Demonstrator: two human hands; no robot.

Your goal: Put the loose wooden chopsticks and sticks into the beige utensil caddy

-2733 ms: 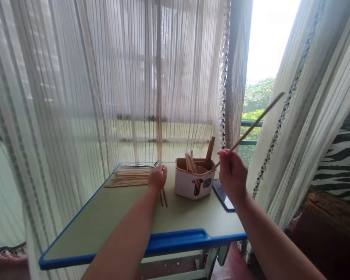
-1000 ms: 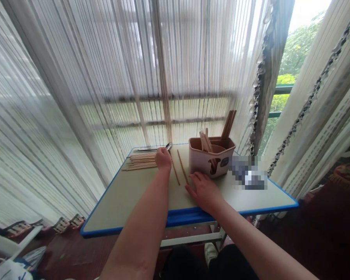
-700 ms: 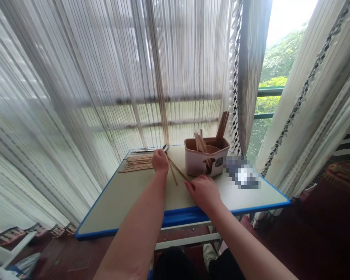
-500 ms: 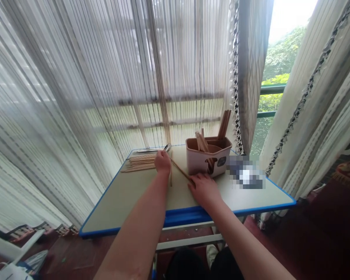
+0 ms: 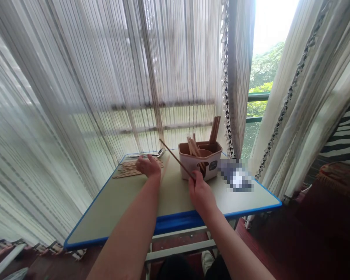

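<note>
My right hand [image 5: 201,190] is closed around the lower end of a wooden chopstick [image 5: 175,156], which tilts up and to the left above the table. My left hand [image 5: 148,166], thumb apart from the fingers, is over a row of chopsticks [image 5: 125,170] and partly covers it; whether it touches them is hard to tell. Behind that row lies a metal slotted spoon [image 5: 161,152]. Right of the raised chopstick stands a pinkish utensil holder [image 5: 187,167] with a brown rim. A wrapped bundle [image 5: 192,147] and several upright chopsticks [image 5: 215,130] stick out of it.
The pale table [image 5: 105,212] has a blue edge. A blurred-out dark item [image 5: 236,177] lies right of the holder. Striped sheer curtains [image 5: 105,77] hang close behind the table. Under the front edge are white bars [image 5: 186,249].
My right hand has lifted the chopstick off the tabletop, its far end now higher. My left hand has left the chopstick's far end, moved left over the row and opened. The view has shifted slightly.
</note>
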